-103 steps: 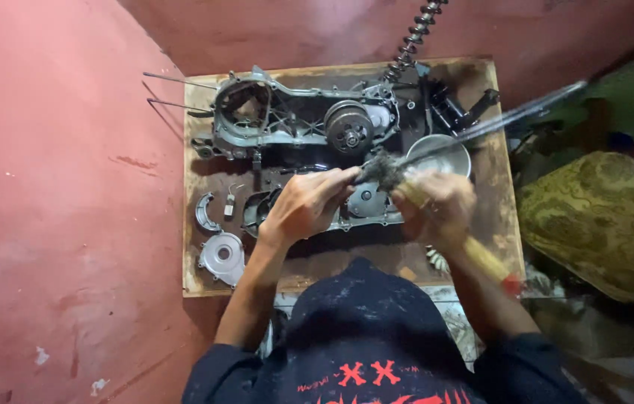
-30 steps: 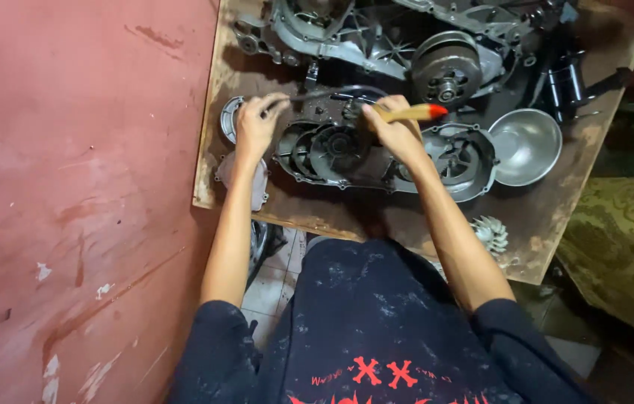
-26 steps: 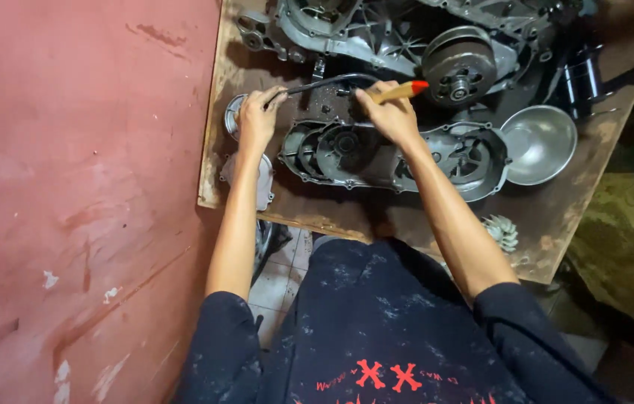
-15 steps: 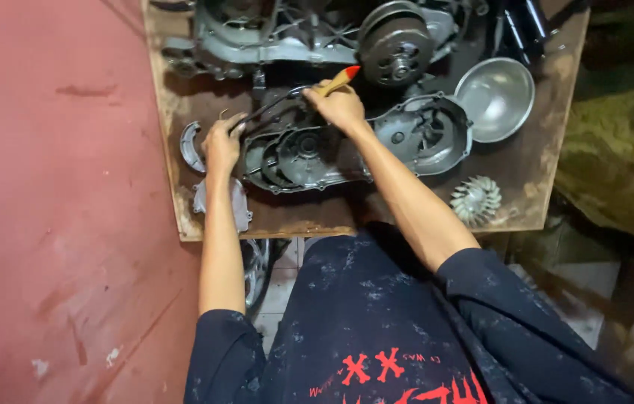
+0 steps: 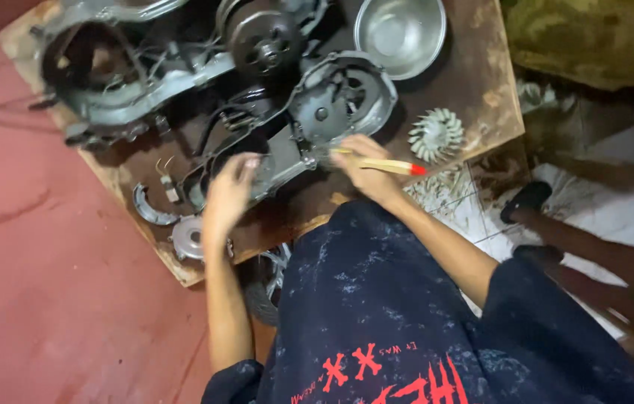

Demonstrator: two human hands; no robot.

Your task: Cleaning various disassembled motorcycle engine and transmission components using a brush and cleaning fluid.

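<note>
Red-painted floor (image 5: 48,299) is filling the 9 o'clock side of the view; a worn wooden counter (image 5: 481,97) is sitting tilted across the upper half, carrying greasy engine parts. Going left to right: a large grey engine casing (image 5: 130,82) is lying at 11 o'clock, with a round black pulley (image 5: 265,37) on its right end. Below it, at 8 o'clock on the counter, a curved brake shoe (image 5: 149,213) and a small round metal disc (image 5: 186,239) are lying near the edge. The left hand (image 5: 229,191) is resting with fingers loosely curled and pressed together on the left end of a dark crankcase cover (image 5: 332,105), steadying it. The cover is lying mid-counter, at 12 o'clock from the person's lap. The right hand (image 5: 362,164) is pinching a wooden-handled brush (image 5: 384,164) with a red tip, its working end touching the cover's lower edge. At 1 o'clock a steel bowl (image 5: 399,34) is standing upright; a pale finned fan wheel (image 5: 435,135) is lying just beside the brush tip, at 3 o'clock from the right hand.
</note>
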